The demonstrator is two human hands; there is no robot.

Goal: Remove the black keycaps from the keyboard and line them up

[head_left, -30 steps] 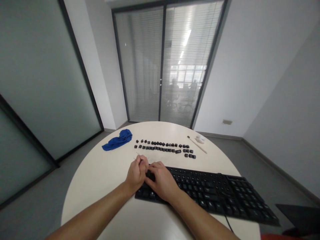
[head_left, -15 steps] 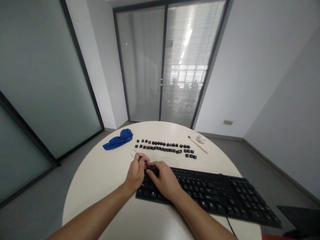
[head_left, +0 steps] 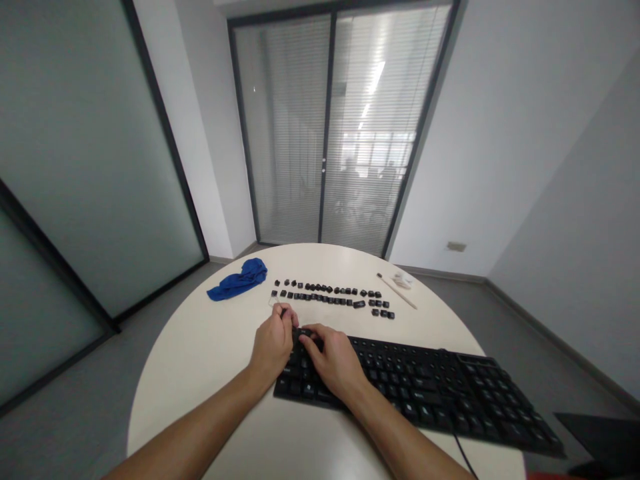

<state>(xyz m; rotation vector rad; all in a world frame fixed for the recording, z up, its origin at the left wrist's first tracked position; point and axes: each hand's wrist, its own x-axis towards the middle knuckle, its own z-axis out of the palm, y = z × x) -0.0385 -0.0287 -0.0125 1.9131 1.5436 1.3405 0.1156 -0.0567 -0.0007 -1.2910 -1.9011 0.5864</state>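
A black keyboard (head_left: 430,390) lies across the near side of a round white table (head_left: 210,347). My left hand (head_left: 273,343) is closed at the keyboard's far left corner, pinching a thin wire tool whose tip sticks out past the fingers. My right hand (head_left: 335,360) rests curled on the keys just beside it, fingertips pressing near the top-left keys. Beyond my hands, two rows of several loose black keycaps (head_left: 333,297) lie on the table.
A crumpled blue cloth (head_left: 239,280) lies at the table's far left. A thin stick-like brush (head_left: 397,291) and a small white object (head_left: 401,279) sit at the far right. The keyboard's cable (head_left: 463,453) hangs off the near edge. Glass doors stand behind.
My left hand has shifted slightly forward and turned, with the wire tool's tip now less visible. My right hand's fingers have slid a little along the top-left keys.
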